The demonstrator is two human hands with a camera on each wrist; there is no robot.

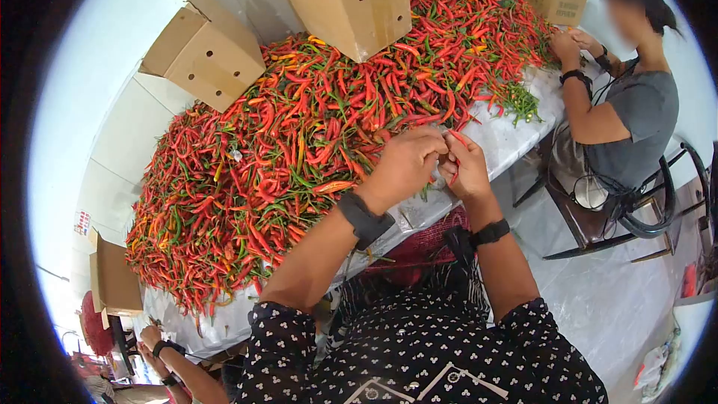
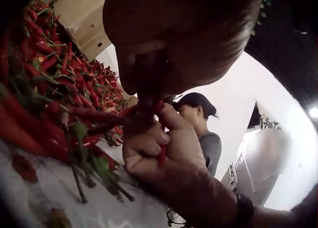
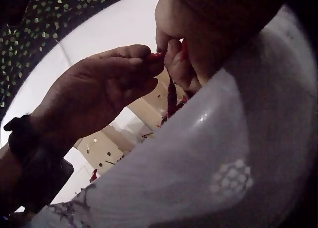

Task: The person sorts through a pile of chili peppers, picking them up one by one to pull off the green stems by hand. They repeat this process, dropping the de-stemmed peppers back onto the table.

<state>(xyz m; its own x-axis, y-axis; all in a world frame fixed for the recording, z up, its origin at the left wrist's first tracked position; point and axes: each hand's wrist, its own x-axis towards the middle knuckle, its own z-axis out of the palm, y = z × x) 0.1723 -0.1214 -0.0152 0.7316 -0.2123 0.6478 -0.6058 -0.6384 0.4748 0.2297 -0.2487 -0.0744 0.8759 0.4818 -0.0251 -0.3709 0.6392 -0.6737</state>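
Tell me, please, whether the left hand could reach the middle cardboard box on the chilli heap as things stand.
Probably not without leaning: the left hand is at the near table edge, pinching a chilli with the right hand, and the chilli heap lies between it and the cardboard box.

The held chilli (image 2: 161, 157) is showing red; the pile (image 1: 299, 142) on the white tabletop (image 1: 516, 138) is glowing red, orange and green.
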